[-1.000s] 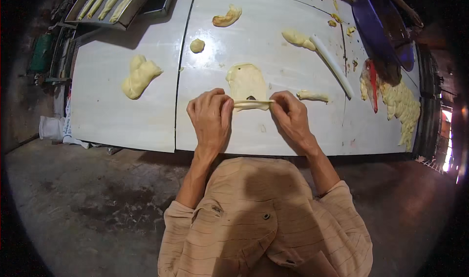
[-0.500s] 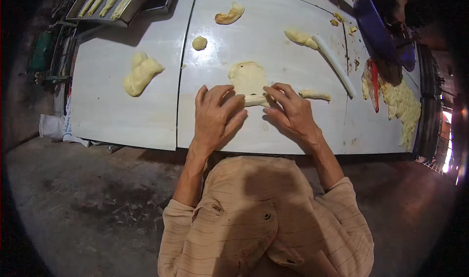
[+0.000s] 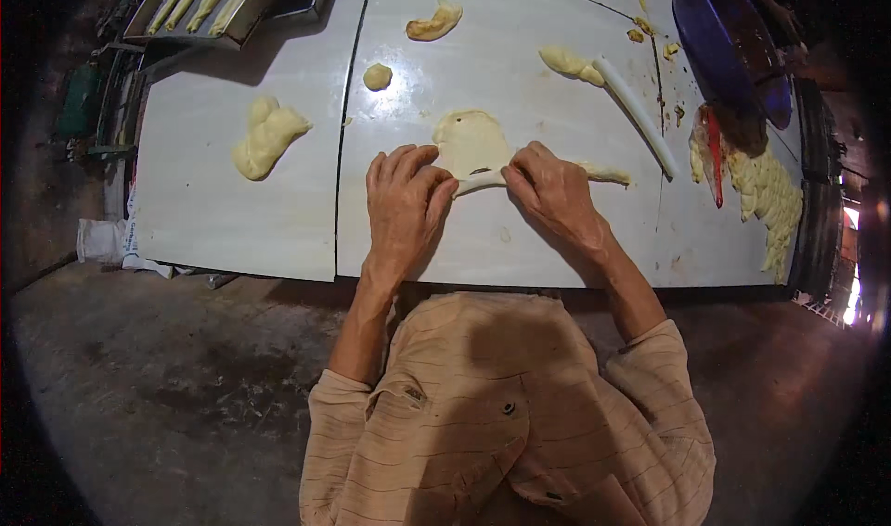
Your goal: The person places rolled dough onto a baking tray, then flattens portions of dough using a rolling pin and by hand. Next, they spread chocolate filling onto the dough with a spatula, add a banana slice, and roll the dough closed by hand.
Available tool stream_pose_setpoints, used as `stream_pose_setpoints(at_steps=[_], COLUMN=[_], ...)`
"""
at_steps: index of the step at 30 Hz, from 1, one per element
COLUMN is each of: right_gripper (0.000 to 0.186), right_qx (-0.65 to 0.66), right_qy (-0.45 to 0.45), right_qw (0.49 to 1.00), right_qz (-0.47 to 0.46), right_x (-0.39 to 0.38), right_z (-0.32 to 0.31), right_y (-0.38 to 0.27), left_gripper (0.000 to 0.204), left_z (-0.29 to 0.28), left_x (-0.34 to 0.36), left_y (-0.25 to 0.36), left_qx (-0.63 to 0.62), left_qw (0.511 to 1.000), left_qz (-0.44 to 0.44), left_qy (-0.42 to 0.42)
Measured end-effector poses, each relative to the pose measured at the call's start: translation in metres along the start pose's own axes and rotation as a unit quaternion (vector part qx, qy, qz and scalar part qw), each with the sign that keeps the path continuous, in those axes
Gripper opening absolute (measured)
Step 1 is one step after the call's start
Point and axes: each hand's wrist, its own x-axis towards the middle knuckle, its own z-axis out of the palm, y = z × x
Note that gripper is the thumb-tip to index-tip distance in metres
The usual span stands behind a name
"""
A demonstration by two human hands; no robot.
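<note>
A flattened piece of dough lies on the white table in front of me, with a small hole near its far edge. Its near edge is folded into a thin roll, and a dark gap shows just above the fold. My left hand pinches the left end of that roll between thumb and fingers. At the right end, my right hand grips it with curled fingers, the thumb pressed along the edge. A thin dough strip lies just beyond my right hand, partly hidden by it.
Left lies a dough lump; ahead, a dough ball and a browned curved piece. A white rolling pin touches another dough piece. A metal tray holds dough sticks. Right are a blue basin and red-handled tool.
Both hands have closed on the folded edge; my right hand's fingers have curled in. The roll's ends are drawn slightly up and outward, and more of its middle shows.
</note>
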Motion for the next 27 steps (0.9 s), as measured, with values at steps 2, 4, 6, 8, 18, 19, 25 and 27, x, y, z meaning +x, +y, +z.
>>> stream_pose_setpoints(at_steps=[2, 4, 6, 8, 18, 19, 25, 27], right_gripper=[0.012, 0.013, 0.021, 0.019, 0.014, 0.014, 0.011, 0.016], right_qx=[-0.011, 0.017, -0.001, -0.009, -0.007, -0.007, -0.044, -0.049], right_qy=[0.018, 0.048, 0.041, 0.054, 0.015, 0.016, 0.084, 0.112], right_qw=[0.998, 0.999, 0.997, 0.993, 0.992, 0.992, 0.995, 0.992], right_qz=[0.060, 0.016, -0.062, -0.103, -0.122, -0.121, 0.007, -0.040], right_x=[0.001, 0.000, -0.004, -0.007, 0.002, 0.004, 0.013, 0.010], right_z=[0.004, 0.009, 0.007, 0.005, -0.001, 0.001, 0.006, 0.010], right_y=[-0.001, 0.005, 0.012, 0.016, 0.014, 0.015, 0.008, 0.021], left_gripper=[0.014, 0.014, 0.017, 0.019, 0.015, 0.015, 0.011, 0.015], left_z=[0.001, -0.001, -0.002, -0.001, -0.011, -0.009, -0.007, -0.005], left_x=[-0.001, -0.003, -0.005, -0.007, 0.005, 0.006, 0.007, 0.007], left_y=[0.005, 0.003, 0.002, -0.004, 0.003, -0.002, -0.009, -0.010], left_qx=[0.005, 0.001, -0.002, 0.008, 0.020, 0.020, 0.009, 0.019], left_qw=[0.999, 1.000, 1.000, 0.999, 0.999, 0.999, 1.000, 0.999], left_qz=[-0.028, -0.013, 0.024, 0.051, 0.032, 0.033, 0.004, 0.016], left_qy=[0.027, 0.027, 0.018, 0.017, -0.006, -0.007, 0.028, 0.028])
